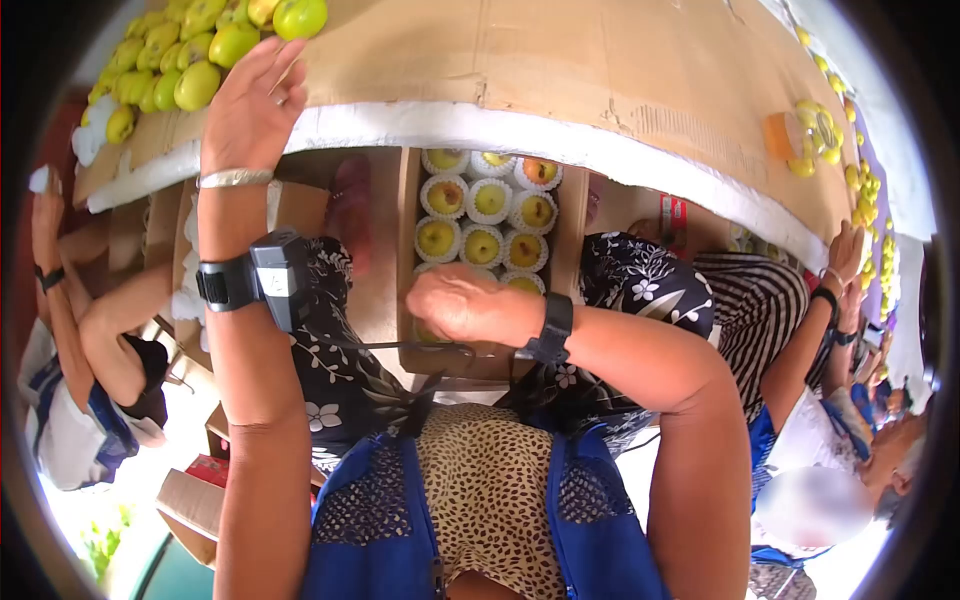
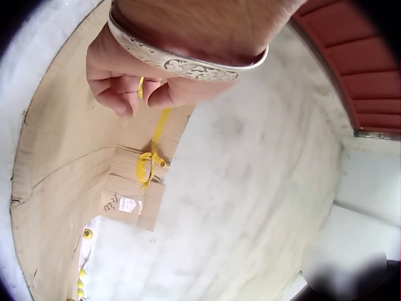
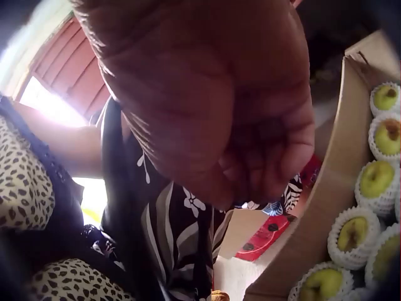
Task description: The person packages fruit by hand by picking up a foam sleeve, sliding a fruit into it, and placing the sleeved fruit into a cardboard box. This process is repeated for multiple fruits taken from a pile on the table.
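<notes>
My left hand [image 1: 250,115] is raised at the table's near edge, beside a pile of yellow-green apples [image 1: 197,86]. Its fingers bend loosely and hold nothing; a ring and a silver bangle [image 2: 188,66] show in the left wrist view. Over the near end of a cardboard box [image 1: 572,220] hangs my right hand [image 1: 465,305], its fingers loosely curled with nothing seen in them. Yellow apples [image 1: 481,247] in white foam nets sit in rows inside that box. In the right wrist view, the netted apples [image 3: 356,234] lie beyond the box wall, to the right of the hand.
A cardboard-covered table [image 1: 560,60] with a white edge [image 1: 450,125] spans the far side. A clear container of small yellow fruit [image 1: 818,130] stands on its right. People sit close on both sides, with an arm [image 1: 800,335] at the right. Another carton [image 1: 190,500] stands lower left.
</notes>
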{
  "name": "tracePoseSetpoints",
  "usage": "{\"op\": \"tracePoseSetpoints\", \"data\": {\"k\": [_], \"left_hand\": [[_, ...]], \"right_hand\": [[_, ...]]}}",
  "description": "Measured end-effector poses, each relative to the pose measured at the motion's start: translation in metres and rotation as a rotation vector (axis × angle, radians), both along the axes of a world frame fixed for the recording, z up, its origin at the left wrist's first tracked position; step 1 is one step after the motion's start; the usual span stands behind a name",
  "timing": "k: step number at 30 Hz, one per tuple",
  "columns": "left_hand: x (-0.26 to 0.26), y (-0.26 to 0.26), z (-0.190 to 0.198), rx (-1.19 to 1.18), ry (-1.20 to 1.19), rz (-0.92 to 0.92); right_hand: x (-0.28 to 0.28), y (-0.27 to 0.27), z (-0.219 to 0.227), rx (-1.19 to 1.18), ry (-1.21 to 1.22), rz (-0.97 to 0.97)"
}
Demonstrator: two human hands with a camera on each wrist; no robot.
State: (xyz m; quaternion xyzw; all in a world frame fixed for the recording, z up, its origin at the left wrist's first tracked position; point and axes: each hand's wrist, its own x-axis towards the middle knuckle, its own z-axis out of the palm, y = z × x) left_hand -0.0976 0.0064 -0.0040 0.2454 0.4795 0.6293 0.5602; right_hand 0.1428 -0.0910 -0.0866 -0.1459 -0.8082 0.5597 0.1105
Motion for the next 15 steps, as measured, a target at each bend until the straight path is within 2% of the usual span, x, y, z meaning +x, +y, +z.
{"op": "tracePoseSetpoints", "data": {"k": [1,3,5,6,7,9,10,12,13,15], "left_hand": [[-0.010,0.002,-0.005,-0.004,-0.009,0.017],[-0.038,-0.002,-0.022,-0.012,-0.028,0.065],[-0.067,-0.013,-0.027,-0.003,-0.104,0.035],[-0.077,-0.024,-0.027,-0.004,-0.146,0.027],[-0.077,-0.039,-0.020,0.002,-0.021,0.019],[-0.071,-0.076,0.007,0.019,0.228,0.005],[-0.050,-0.091,0.023,-0.135,0.622,0.075],[-0.071,-0.118,-0.004,-0.139,1.159,-0.146],[-0.079,-0.129,-0.017,-0.130,1.426,-0.258],[-0.046,-0.149,-0.026,0.053,1.918,-0.307]], "right_hand": [[-0.005,-0.004,-0.028,0.252,-0.020,-0.049],[-0.001,0.006,-0.054,0.355,0.172,-0.216],[0.014,0.035,-0.047,0.276,0.146,-0.184],[0.001,0.049,-0.036,0.336,-0.122,-0.106],[-0.010,0.062,-0.020,0.392,-0.387,-0.020],[-0.002,0.087,0.003,0.245,-0.182,-0.072],[0.003,0.095,0.010,0.258,-0.089,-0.176],[0.011,0.105,0.018,0.201,0.059,-0.357],[0.014,0.110,0.023,0.144,0.118,-0.432],[0.027,0.108,0.041,0.126,0.115,-0.550]]}}
